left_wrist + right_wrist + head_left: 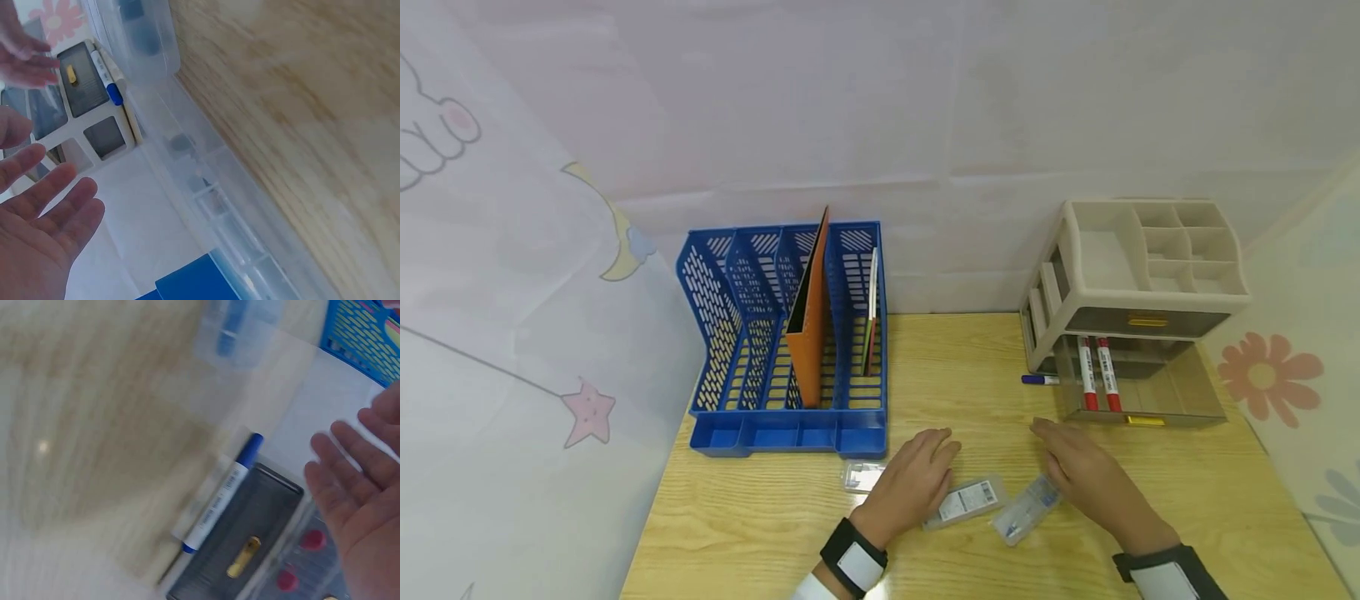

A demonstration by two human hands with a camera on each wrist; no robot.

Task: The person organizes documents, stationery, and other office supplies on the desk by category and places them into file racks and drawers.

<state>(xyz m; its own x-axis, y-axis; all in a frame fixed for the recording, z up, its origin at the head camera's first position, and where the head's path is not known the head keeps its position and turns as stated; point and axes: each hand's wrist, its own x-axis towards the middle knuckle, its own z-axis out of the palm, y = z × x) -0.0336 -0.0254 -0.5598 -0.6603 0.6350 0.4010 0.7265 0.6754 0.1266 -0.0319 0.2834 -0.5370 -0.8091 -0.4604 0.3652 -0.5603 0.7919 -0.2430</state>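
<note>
My left hand (912, 477) hovers over the table beside a clear plastic case with a white label (967, 500); it holds nothing and its fingers are loosely spread. Another clear case (862, 477) lies partly behind that hand, by the blue rack. To the right, my right hand (1088, 473) is held with relaxed fingers, overlapping the top end of a clear case with blue contents (1024, 510). In the right wrist view that hand is empty, near a blue-capped marker (219, 499) lying along the drawer unit.
A blue file rack (790, 419) at the back left holds an orange folder (809, 358) and thin booklets (871, 312). At the back right is a cream drawer unit (1078, 275). Its lower drawer (1180, 400) is pulled out, with two red-capped markers (1098, 373) inside.
</note>
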